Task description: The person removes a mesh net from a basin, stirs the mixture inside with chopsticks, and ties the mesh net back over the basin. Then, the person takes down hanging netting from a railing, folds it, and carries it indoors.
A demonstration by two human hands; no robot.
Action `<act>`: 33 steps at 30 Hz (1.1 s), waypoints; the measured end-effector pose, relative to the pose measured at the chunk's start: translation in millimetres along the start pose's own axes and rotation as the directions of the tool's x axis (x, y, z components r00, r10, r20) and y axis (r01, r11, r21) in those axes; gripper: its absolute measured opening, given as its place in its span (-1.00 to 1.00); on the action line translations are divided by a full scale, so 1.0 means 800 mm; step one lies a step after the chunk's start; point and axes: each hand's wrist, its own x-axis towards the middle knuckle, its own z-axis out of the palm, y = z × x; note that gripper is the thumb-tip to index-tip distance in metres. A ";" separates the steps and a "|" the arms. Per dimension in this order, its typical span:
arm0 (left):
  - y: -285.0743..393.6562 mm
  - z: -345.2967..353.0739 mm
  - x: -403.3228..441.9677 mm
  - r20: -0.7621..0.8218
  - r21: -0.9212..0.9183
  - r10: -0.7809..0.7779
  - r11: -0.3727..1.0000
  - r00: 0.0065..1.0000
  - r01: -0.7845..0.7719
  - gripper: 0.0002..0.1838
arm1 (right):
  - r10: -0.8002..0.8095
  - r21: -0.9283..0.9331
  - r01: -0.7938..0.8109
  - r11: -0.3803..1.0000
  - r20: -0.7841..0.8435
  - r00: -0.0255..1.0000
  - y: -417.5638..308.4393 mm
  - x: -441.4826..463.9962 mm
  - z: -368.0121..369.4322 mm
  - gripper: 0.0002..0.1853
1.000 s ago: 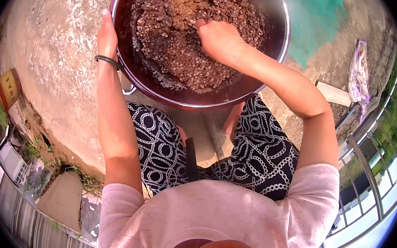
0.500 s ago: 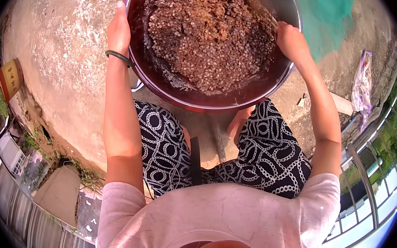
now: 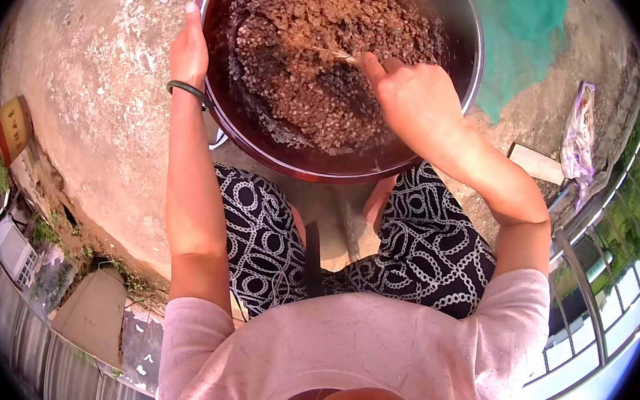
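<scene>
A dark red basin (image 3: pixel 322 171) with a shiny rim holds a heap of brown, grainy mixture (image 3: pixel 312 109) with lighter brown powder on its upper part. My left hand (image 3: pixel 190 53) grips the basin's left rim, thumb up along the outside; its other fingers are mostly hidden. Over the mixture, my right hand (image 3: pixel 415 95) is closed round a thin, light-coloured stick-like utensil (image 3: pixel 339 55), whose far end reaches into the heap near the powder.
Green netting (image 3: pixel 516 46) lies on the concrete ground right of the basin. Farther right are a pale block (image 3: pixel 537 164) and a crumpled plastic bag (image 3: pixel 580 138). A metal railing (image 3: pixel 590 296) stands at the lower right, and a yellowish sign-like box (image 3: pixel 12 129) at the far left.
My right hand has swung from the basin's right side back to the middle of the heap with the utensil. My left hand stays on the rim. The powder looks more spread than at first.
</scene>
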 end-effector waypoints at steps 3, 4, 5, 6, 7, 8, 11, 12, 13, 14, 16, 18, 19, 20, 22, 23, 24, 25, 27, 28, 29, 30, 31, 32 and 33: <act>0.000 -0.001 -0.001 -0.011 0.041 -0.033 0.999 0.999 0.033 -0.07 | 0.010 0.027 -0.009 1.000 -0.004 1.000 0.004 -0.054 -0.020 -0.54; 0.001 -0.001 -0.001 -0.007 0.028 -0.032 0.999 0.999 0.032 -0.06 | -0.003 0.006 0.002 1.000 0.074 0.997 0.005 -0.062 -0.020 -0.54; 0.001 0.000 -0.001 -0.004 0.012 -0.031 0.999 1.000 0.031 -0.06 | -0.013 -0.017 0.016 1.000 0.150 0.989 0.007 -0.067 -0.019 -0.54; 0.001 0.000 -0.001 -0.002 -0.004 -0.030 1.000 1.000 0.030 -0.06 | -0.023 -0.039 0.032 0.999 0.226 0.974 0.007 -0.071 -0.017 -0.55; 0.002 0.001 0.000 -0.004 -0.006 -0.027 1.000 1.000 0.027 -0.05 | -0.045 -0.052 0.061 0.997 0.277 0.960 0.000 -0.068 0.001 -0.51; 0.000 0.001 0.000 -0.005 -0.005 -0.025 1.000 1.000 0.025 -0.05 | -0.071 -0.033 0.080 0.996 0.215 0.974 -0.005 -0.060 0.026 -0.50; -0.003 0.002 -0.001 -0.008 0.028 -0.017 0.999 1.000 0.017 -0.04 | -0.128 0.011 0.128 0.992 0.061 0.990 -0.003 -0.015 0.083 -0.48; -0.005 0.001 0.001 -0.010 0.048 -0.012 0.999 1.000 0.012 -0.03 | -0.135 0.022 0.134 0.991 0.031 0.990 -0.002 0.000 0.093 -0.48; -0.008 -0.001 0.005 -0.017 0.083 0.011 0.996 1.000 -0.010 -0.04 | -0.142 0.032 0.142 0.989 0.002 0.990 0.000 0.010 0.100 -0.48; -0.013 -0.002 0.009 -0.023 0.116 0.033 0.993 0.999 -0.030 -0.05 | -0.122 0.026 0.122 0.992 -0.003 0.992 0.004 0.015 0.102 -0.49; -0.006 0.002 -0.001 -0.029 0.155 0.054 0.987 0.998 -0.049 -0.06 | -0.078 0.013 0.078 0.997 -0.009 0.997 0.014 0.021 0.102 -0.51; 0.002 0.001 -0.011 -0.047 0.167 0.059 0.985 0.997 -0.050 -0.08 | -0.023 0.047 0.027 0.999 -0.069 0.997 0.026 0.025 0.112 -0.61; -0.003 0.003 -0.010 -0.070 0.155 0.097 0.984 0.993 -0.085 -0.09 | -0.004 0.057 0.009 0.998 -0.086 0.996 0.031 0.027 0.109 -0.64; -0.005 0.002 -0.009 -0.067 0.163 0.093 0.983 0.993 -0.081 -0.09 | 0.013 0.069 -0.006 0.998 -0.100 0.995 0.037 0.029 0.107 -0.66; -0.006 0.001 -0.009 -0.060 0.179 0.082 0.981 0.995 -0.070 -0.08 | 0.085 0.037 -0.084 0.996 -0.025 0.996 0.044 0.031 0.094 -0.69; -0.013 0.002 -0.004 -0.070 0.193 0.129 0.975 0.989 -0.113 -0.08 | 0.131 0.060 -0.129 0.990 -0.036 0.991 0.049 0.030 0.088 -0.71; -0.015 0.002 -0.001 -0.065 0.188 0.129 0.975 0.990 -0.115 -0.08 | 0.177 0.083 -0.172 0.982 -0.046 0.983 0.057 0.028 0.085 -0.73; -0.016 0.002 0.001 -0.059 0.184 0.131 0.976 0.990 -0.118 -0.07 | 0.204 0.068 -0.200 0.977 -0.065 0.977 0.069 0.025 0.086 -0.74; -0.018 0.001 0.002 -0.053 0.182 0.130 0.976 0.990 -0.119 -0.07 | 0.282 0.077 -0.275 0.958 -0.117 0.952 0.102 0.017 0.099 -0.76; -0.017 0.001 0.001 -0.053 0.184 0.128 0.976 0.990 -0.116 -0.07 | 0.299 0.096 -0.288 0.953 -0.147 0.943 0.113 0.009 0.098 -0.76; -0.016 0.001 0.000 -0.053 0.186 0.126 0.976 0.991 -0.114 -0.07 | 0.322 0.107 -0.310 0.945 -0.122 0.939 0.119 -0.001 0.095 -0.76; -0.018 0.000 0.002 -0.038 0.163 0.111 0.981 0.993 -0.104 -0.07 | 0.344 0.118 -0.333 0.936 -0.096 0.934 0.120 -0.013 0.088 -0.76; -0.020 -0.001 0.005 -0.023 0.140 0.097 0.986 0.995 -0.093 -0.06 | 0.366 0.127 -0.355 0.926 -0.069 0.928 0.124 -0.023 0.085 -0.75; -0.023 -0.001 0.007 -0.006 0.114 0.082 0.990 0.997 -0.081 -0.06 | 0.388 0.098 -0.389 0.916 0.026 0.921 0.130 -0.033 0.088 -0.75; -0.024 0.002 0.008 0.005 0.082 0.073 0.994 0.997 -0.073 -0.06 | 0.413 0.061 -0.422 0.905 0.122 0.903 0.138 -0.046 0.095 -0.75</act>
